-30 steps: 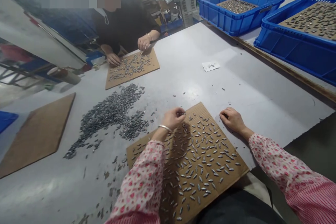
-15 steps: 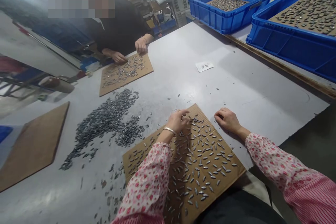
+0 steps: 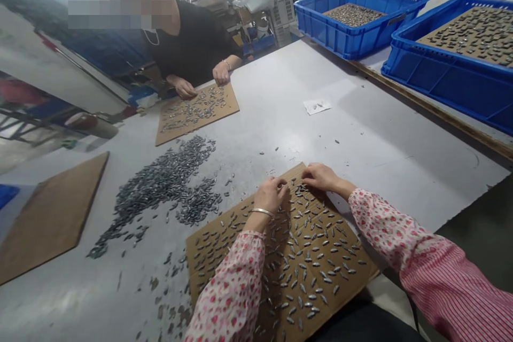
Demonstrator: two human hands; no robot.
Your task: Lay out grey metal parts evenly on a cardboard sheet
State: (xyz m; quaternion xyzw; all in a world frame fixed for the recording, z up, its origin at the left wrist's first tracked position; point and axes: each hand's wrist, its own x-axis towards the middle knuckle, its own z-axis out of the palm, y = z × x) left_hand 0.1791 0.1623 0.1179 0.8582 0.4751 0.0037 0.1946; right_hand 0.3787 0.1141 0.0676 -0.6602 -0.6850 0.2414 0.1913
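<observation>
A cardboard sheet (image 3: 320, 272) lies in front of me, dotted with several small grey metal pieces (image 3: 316, 256) laid out apart from each other. My left hand (image 3: 270, 195), with a bracelet at the wrist, rests on the sheet's far part. Its fingers are curled together, and what they pinch is hidden. My right hand (image 3: 320, 176) sits at the sheet's far corner, close beside the left. Its fingers are bent down onto the pieces there. A big loose pile of the same metal pieces (image 3: 160, 181) lies on the grey table (image 3: 360, 133), left of my left hand.
A person across the table (image 3: 196, 37) has both hands at a second cardboard sheet (image 3: 196, 109) with pieces on it. A bare cardboard sheet (image 3: 48, 214) lies far left. Two blue crates (image 3: 360, 16) (image 3: 452, 64) holding pieces stand at the right. There is a paper scrap (image 3: 317, 106) mid-table.
My right hand has moved left from the bare table onto the sheet's far corner, next to my left hand. My left hand has dropped from a raised pinch onto the sheet.
</observation>
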